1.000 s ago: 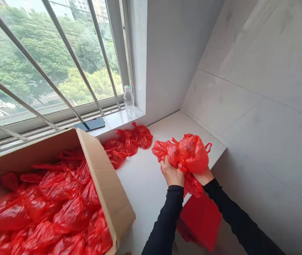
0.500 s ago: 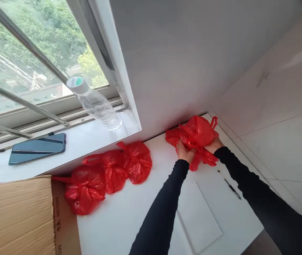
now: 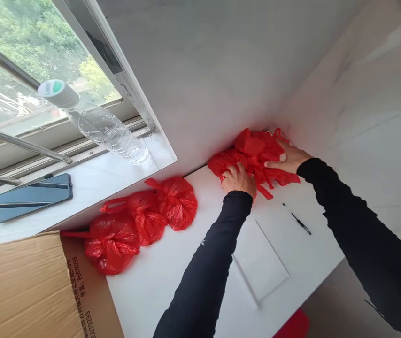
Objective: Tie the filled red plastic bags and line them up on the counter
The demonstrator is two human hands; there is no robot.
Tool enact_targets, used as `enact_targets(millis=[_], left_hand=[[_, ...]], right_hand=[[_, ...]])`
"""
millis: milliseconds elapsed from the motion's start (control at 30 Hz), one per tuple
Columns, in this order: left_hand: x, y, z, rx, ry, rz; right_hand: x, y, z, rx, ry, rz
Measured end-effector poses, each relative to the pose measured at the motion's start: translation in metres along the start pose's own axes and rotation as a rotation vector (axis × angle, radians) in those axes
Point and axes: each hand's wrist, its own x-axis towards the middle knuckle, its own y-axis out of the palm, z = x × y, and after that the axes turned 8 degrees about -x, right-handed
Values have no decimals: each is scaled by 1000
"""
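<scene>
We wear a long black left sleeve (image 3: 204,267) and a matching right sleeve (image 3: 366,249). The left fits closely and bears a small pale mark (image 3: 203,242), its design too small for us to make out. Fine folds ripple the edges of the right. Both end in snug, plain black cuffs (image 3: 238,199), and we leave our left hand (image 3: 240,180) and right hand (image 3: 292,158) bare.

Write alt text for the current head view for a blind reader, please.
A person's left grip and right grip touch red plastic bags at a white table's far corner. Three knotted red bags lie along the wall to the left, near a cardboard box. A bottle and phone occupy the windowsill.
</scene>
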Motion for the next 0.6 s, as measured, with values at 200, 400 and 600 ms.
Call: enact_targets(millis=[200, 400, 600], left_hand=[[-148, 0, 30, -105, 46, -63], [-378, 21, 121, -96, 123, 167], [-576, -1, 188, -46, 158, 461]], right_hand=[[-182, -10, 41, 317, 140, -64], [-502, 92, 55, 596, 432, -126], [-890, 166, 104, 785, 768, -52]])
